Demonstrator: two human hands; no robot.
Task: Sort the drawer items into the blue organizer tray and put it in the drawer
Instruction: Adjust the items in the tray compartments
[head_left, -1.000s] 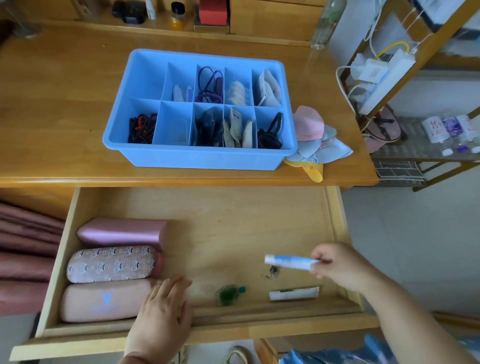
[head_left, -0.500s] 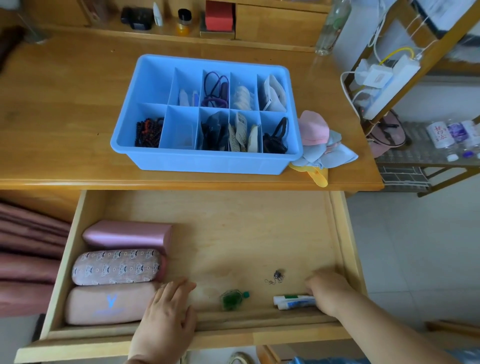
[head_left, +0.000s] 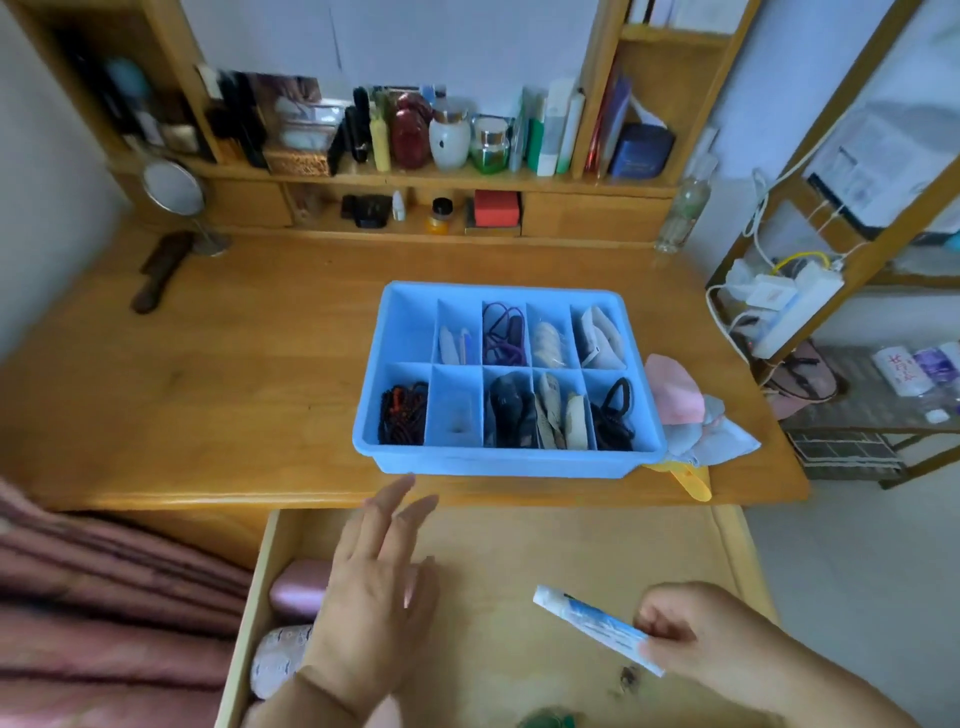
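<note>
The right hand (head_left: 675, 631) is closed on a small white-and-blue tube (head_left: 592, 626), pinched at one end and tilted up-left above the open wooden drawer (head_left: 571, 551). The left hand (head_left: 371, 587) hovers flat over the drawer – fingers spread, holding nothing. The blue plastic organizer tray w/ compartments (head_left: 511, 467) stands on the wooden desk (head_left: 234, 389), near its front edge.

The left hand (head_left: 376, 597) is hovering flat with its fingers spread and pointing forward, palm down and holding nothing. The right hand (head_left: 691, 636) is curling into a loose fist, pinching a small tube (head_left: 592, 626) between thumb and fingers.
</note>
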